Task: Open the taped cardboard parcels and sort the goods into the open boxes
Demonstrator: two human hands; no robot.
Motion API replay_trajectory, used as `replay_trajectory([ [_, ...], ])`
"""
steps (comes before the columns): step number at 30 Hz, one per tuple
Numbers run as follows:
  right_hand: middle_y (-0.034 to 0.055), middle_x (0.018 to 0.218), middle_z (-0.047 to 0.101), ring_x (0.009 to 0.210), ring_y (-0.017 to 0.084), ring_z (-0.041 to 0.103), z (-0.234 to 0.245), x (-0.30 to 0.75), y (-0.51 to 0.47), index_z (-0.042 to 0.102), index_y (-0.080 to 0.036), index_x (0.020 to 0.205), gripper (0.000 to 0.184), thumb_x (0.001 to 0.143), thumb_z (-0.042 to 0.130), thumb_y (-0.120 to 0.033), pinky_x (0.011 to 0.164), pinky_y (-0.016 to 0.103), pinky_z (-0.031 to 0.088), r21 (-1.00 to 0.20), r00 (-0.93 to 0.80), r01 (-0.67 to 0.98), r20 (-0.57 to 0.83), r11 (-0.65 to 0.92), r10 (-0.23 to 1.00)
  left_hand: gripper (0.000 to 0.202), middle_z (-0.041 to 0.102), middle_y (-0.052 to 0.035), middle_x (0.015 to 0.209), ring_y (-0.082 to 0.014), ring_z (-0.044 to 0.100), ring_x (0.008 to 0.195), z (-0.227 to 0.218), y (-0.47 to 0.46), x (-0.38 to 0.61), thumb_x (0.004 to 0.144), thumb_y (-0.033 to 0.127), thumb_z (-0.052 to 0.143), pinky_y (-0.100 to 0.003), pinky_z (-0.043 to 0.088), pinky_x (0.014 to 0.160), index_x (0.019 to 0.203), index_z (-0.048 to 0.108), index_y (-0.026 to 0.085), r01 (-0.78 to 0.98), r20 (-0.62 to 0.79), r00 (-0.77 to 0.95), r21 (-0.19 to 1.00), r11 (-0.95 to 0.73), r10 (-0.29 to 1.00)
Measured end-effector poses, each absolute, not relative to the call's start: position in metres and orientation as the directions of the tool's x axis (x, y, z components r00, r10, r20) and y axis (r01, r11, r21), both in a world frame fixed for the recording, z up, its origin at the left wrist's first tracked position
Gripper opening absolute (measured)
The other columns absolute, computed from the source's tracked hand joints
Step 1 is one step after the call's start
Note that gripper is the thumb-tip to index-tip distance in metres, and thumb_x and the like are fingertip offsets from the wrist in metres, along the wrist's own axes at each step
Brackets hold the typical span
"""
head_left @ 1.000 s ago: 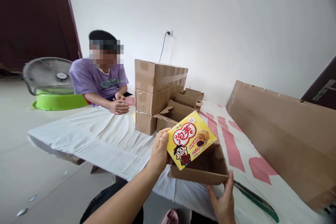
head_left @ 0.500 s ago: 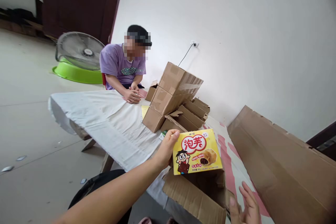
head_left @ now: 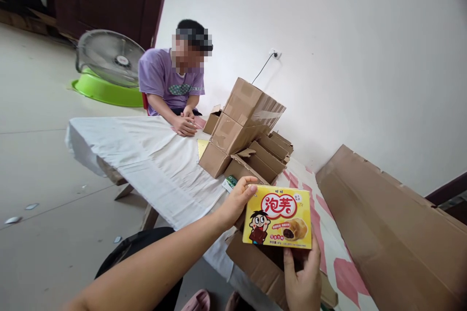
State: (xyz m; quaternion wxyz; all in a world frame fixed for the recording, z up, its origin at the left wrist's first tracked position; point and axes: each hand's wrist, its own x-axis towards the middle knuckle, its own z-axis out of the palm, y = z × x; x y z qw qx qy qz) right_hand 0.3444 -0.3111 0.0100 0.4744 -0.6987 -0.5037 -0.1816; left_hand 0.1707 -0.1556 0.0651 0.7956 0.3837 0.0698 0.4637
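Since the earlier frame, right hand (head_left: 302,279) rose from beside the open carton (head_left: 255,265) and took the lower edge of the yellow snack box (head_left: 279,216). Left hand (head_left: 237,199) gripped the box's left edge, thumb on top. Snack box: held upright, printed face toward the camera, just above the open carton at the near edge of the counter (head_left: 153,165). Stacked cardboard boxes (head_left: 244,126): mid-counter, farther off. Large cardboard sheet (head_left: 394,233): right side. Seated person in a purple shirt (head_left: 171,82): far end, hands resting on the counter. Fan (head_left: 109,58): on the floor, far left.
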Motion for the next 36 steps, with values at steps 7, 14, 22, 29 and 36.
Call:
replay_trajectory([
  [7, 0.0255, 0.129, 0.059, 0.115, 0.039, 0.061, 0.019, 0.342, -0.302, 0.040, -0.010, 0.141, 0.070, 0.087, 0.057, -0.051, 0.081, 0.048, 0.055, -0.440, 0.406, 0.897, 0.772, -0.050, 0.489, 0.067, 0.070, -0.0055, 0.095, -0.0228, 0.072, 0.079, 0.058, -0.149, 0.177, 0.066, 0.035, 0.083, -0.034, 0.057, 0.070, 0.115, 0.040, 0.020, -0.717, 0.274, 0.598, 0.603, 0.349, 0.753],
  [14, 0.0249, 0.125, 0.061, 0.110, 0.035, 0.063, 0.025, 0.342, -0.293, 0.039, -0.009, 0.141, 0.073, 0.087, 0.055, -0.054, 0.081, 0.044, 0.055, -0.435, 0.415, 0.895, 0.737, -0.096, 0.534, 0.056, 0.072, -0.0057, 0.087, -0.0219, 0.073, 0.073, 0.052, -0.145, 0.187, 0.070, 0.041, 0.082, -0.034, 0.059, 0.066, 0.103, 0.042, 0.019, -0.728, 0.192, 0.536, 0.599, 0.335, 0.822],
  [22, 0.0277, 0.124, 0.061, 0.102, 0.035, 0.067, 0.016, 0.347, -0.288, 0.037, -0.006, 0.142, 0.076, 0.086, 0.055, -0.055, 0.075, 0.044, 0.056, -0.410, 0.418, 0.902, 0.748, -0.136, 0.516, 0.064, 0.065, -0.0132, 0.122, -0.0283, 0.068, 0.102, 0.049, -0.140, 0.185, 0.071, 0.041, 0.081, -0.036, 0.057, 0.078, 0.122, 0.049, 0.020, -0.679, 0.268, 0.584, 0.678, 0.281, 0.766],
  [29, 0.0278, 0.118, 0.064, 0.090, 0.034, 0.069, 0.010, 0.353, -0.287, 0.040, -0.007, 0.138, 0.084, 0.077, 0.065, -0.059, 0.071, 0.044, 0.057, -0.528, 0.508, 0.843, 0.717, -0.105, 0.478, 0.081, 0.061, -0.0097, 0.127, -0.0303, 0.058, 0.117, 0.040, -0.141, 0.187, 0.075, 0.041, 0.078, -0.043, 0.047, 0.099, 0.145, 0.037, 0.027, -0.675, 0.450, 0.565, 0.734, 0.074, 0.692],
  [36, 0.0225, 0.135, 0.053, 0.115, 0.035, 0.059, 0.008, 0.344, -0.329, 0.036, -0.016, 0.141, 0.078, 0.080, 0.066, -0.054, 0.081, 0.045, 0.057, -0.750, 0.634, 0.619, 0.653, 0.234, 0.415, 0.064, 0.058, -0.0113, 0.134, -0.0279, 0.059, 0.118, 0.050, -0.168, 0.167, 0.086, 0.043, 0.066, -0.038, 0.048, 0.099, 0.142, 0.041, 0.028, -0.625, 0.774, 0.439, 0.628, -0.465, 0.456],
])
